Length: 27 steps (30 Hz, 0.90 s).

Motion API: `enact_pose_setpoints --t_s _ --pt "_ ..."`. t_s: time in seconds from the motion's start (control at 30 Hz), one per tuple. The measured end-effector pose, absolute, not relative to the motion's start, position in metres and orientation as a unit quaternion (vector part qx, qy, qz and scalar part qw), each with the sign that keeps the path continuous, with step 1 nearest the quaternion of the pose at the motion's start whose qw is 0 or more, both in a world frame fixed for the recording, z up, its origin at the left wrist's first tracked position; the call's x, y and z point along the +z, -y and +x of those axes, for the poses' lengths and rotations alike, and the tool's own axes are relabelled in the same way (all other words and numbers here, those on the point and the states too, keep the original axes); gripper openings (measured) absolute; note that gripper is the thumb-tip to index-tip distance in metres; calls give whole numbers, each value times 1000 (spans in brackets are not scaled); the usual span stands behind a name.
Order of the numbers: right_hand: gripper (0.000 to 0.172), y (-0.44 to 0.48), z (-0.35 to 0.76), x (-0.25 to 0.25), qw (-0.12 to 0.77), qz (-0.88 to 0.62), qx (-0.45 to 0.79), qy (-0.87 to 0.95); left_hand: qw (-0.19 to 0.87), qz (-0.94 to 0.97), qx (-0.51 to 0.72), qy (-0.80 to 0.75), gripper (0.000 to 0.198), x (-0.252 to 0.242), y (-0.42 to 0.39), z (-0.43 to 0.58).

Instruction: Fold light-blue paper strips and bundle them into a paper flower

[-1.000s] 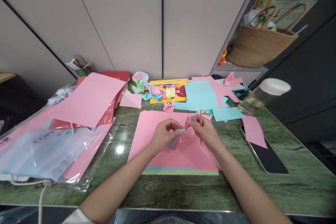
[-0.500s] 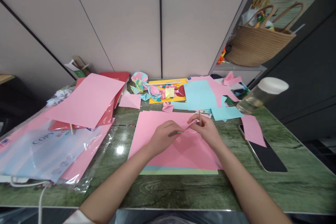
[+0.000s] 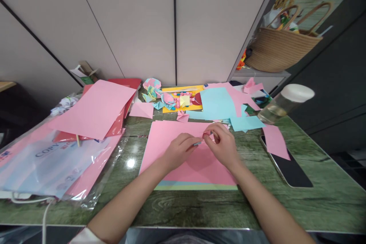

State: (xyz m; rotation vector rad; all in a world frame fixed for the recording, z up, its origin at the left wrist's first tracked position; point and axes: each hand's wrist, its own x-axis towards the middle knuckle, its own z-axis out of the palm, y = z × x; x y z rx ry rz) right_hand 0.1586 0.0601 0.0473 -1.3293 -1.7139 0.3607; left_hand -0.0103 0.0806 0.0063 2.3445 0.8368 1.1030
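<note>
Over a stack of pink paper sheets (image 3: pixel 168 133), my left hand (image 3: pixel 181 149) and my right hand (image 3: pixel 221 143) meet fingertip to fingertip. Between them they pinch a small piece of pink paper (image 3: pixel 204 134), mostly covered by the fingers. Blue and pale green sheets peek out along the stack's front edge. Just beyond the stack lies a small folded pink paper (image 3: pixel 183 116). Folded paper flowers (image 3: pixel 167 100) in pink, blue and yellow rest further back.
A phone (image 3: pixel 294 171) with a pink paper strip (image 3: pixel 275 142) on it lies at right, near a lidded clear bottle (image 3: pixel 281 103). Blue paper (image 3: pixel 219 103) spreads behind. Plastic-wrapped copy paper (image 3: pixel 57 160) and a large pink sheet (image 3: pixel 97 108) fill the left side.
My right fingers have curled inward and closed nearer my left fingertips. The small pink paper shows less between them now. Things on the table stay where they were.
</note>
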Motion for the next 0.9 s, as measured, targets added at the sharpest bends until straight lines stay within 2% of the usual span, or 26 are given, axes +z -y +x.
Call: enact_pose_setpoints --t_s 0.13,0.23,0.37,0.47,0.67,0.8,0.9 --pt "7 -57 158 46 486 -535 138 677 197 851 392 -289 23 5 -79 -19" --pt "8 -53 158 48 508 -521 143 671 146 885 381 -224 27 7 -79 -27" --pt "19 -51 161 52 474 -478 215 707 103 919 345 -159 26 12 -78 -30" --pt "23 -53 164 52 451 -457 257 722 134 925 306 -180 23 17 -77 -30" --pt "7 -54 160 49 464 -481 249 701 176 902 353 -173 22 14 -75 -27" --pt "12 -55 157 47 443 -514 207 705 179 864 406 -238 21 10 -74 -18" --pt "16 -58 159 45 425 -525 187 713 226 827 435 -276 21 17 -74 -10"
